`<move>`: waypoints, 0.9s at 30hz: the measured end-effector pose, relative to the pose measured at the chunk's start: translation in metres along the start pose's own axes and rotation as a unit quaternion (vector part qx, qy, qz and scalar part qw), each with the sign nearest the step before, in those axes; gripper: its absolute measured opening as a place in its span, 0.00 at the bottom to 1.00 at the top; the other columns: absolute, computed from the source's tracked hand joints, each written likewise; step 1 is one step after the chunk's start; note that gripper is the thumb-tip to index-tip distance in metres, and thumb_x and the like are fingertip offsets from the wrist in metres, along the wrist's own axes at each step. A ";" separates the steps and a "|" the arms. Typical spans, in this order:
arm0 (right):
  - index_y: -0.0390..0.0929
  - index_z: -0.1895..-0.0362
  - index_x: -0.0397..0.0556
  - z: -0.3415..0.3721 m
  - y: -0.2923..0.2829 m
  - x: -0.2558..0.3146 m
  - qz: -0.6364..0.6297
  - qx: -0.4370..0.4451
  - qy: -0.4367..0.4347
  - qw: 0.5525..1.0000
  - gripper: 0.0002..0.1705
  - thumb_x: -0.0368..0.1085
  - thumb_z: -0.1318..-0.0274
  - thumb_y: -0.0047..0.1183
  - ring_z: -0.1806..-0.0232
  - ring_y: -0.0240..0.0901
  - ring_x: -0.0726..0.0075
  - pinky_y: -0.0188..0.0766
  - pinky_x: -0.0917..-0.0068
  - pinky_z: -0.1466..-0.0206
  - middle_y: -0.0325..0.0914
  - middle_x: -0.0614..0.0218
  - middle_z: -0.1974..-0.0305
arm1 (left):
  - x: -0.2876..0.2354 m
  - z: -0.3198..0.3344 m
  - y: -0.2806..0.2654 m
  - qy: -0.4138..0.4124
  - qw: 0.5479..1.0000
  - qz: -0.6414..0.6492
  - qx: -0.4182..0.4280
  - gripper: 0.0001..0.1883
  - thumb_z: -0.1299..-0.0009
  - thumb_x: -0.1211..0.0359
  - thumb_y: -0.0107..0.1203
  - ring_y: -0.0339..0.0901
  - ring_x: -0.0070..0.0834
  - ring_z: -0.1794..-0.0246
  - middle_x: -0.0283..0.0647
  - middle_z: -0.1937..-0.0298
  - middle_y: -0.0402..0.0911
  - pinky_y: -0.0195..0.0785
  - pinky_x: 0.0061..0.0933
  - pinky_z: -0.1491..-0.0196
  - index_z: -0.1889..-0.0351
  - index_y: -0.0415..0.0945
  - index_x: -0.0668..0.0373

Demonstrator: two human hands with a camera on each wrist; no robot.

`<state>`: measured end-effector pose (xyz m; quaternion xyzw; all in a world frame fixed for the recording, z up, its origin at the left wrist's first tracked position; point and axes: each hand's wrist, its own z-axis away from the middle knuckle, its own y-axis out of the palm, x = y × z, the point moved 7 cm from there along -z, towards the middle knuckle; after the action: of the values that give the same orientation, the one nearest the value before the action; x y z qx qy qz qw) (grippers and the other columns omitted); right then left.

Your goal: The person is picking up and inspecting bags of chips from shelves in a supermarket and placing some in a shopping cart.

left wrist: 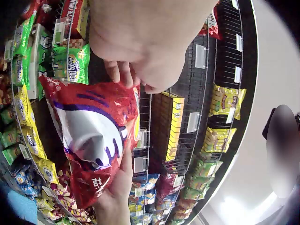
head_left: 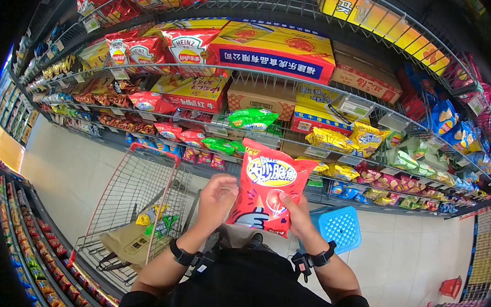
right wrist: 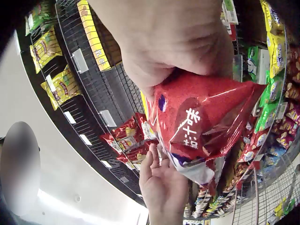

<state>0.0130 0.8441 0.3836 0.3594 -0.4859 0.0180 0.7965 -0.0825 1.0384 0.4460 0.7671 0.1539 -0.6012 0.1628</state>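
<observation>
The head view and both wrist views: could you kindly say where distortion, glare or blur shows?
Head: black wire-mesh shelves bow into arcs, corners go black; left wrist: a white ceiling light glares lower right, a grey oval patch is blurred; right wrist: glare lower left, highlights on the shiny red plastic snack bag.

The red snack bag is super shiny plastic film, all creases and glare. Wire racks look like dark metal, and the cart is metal mesh too. That blue stool is plastic, textured on top. Brown carton's matt cardboard, floor tiles are smooth with a faint sheen, shirt's dull black cloth.
</observation>
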 end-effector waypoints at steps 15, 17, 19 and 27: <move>0.55 0.30 0.46 0.030 0.050 0.029 0.240 0.245 -0.153 0.927 0.43 0.29 0.49 0.62 0.31 0.58 0.63 0.59 0.64 0.34 0.59 0.61 0.32 | 0.000 -0.001 0.011 -0.098 0.994 -0.044 -0.018 0.35 0.43 0.72 0.68 0.74 0.29 0.45 0.44 0.45 0.75 0.70 0.31 0.44 0.38 0.62 0.63; 0.56 0.31 0.46 0.020 0.036 0.043 0.225 0.165 -0.185 0.942 0.43 0.33 0.49 0.64 0.32 0.59 0.64 0.60 0.63 0.33 0.60 0.61 0.34 | -0.006 -0.002 0.009 -0.090 0.994 -0.057 -0.005 0.31 0.41 0.75 0.66 0.78 0.28 0.51 0.41 0.51 0.78 0.73 0.29 0.48 0.41 0.64 0.63; 0.56 0.31 0.46 0.014 0.027 0.058 0.209 0.084 -0.215 0.950 0.43 0.36 0.49 0.66 0.32 0.59 0.65 0.61 0.63 0.33 0.61 0.61 0.35 | 0.001 0.007 0.009 -0.156 0.987 -0.031 0.021 0.29 0.40 0.76 0.64 0.78 0.25 0.51 0.40 0.50 0.78 0.75 0.31 0.47 0.41 0.65 0.63; 0.68 0.43 0.42 0.025 0.026 0.056 0.142 0.133 -0.182 0.964 0.37 0.47 0.50 0.69 0.49 0.73 0.74 0.70 0.70 0.44 0.77 0.67 0.50 | -0.007 0.026 0.037 -0.163 0.968 0.071 0.177 0.29 0.40 0.76 0.64 0.79 0.24 0.53 0.39 0.50 0.79 0.76 0.30 0.49 0.41 0.65 0.64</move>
<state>0.0139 0.8309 0.4486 0.3862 -0.6618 0.1297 0.6293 -0.0906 0.9940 0.4496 0.6841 -0.0386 -0.7228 0.0894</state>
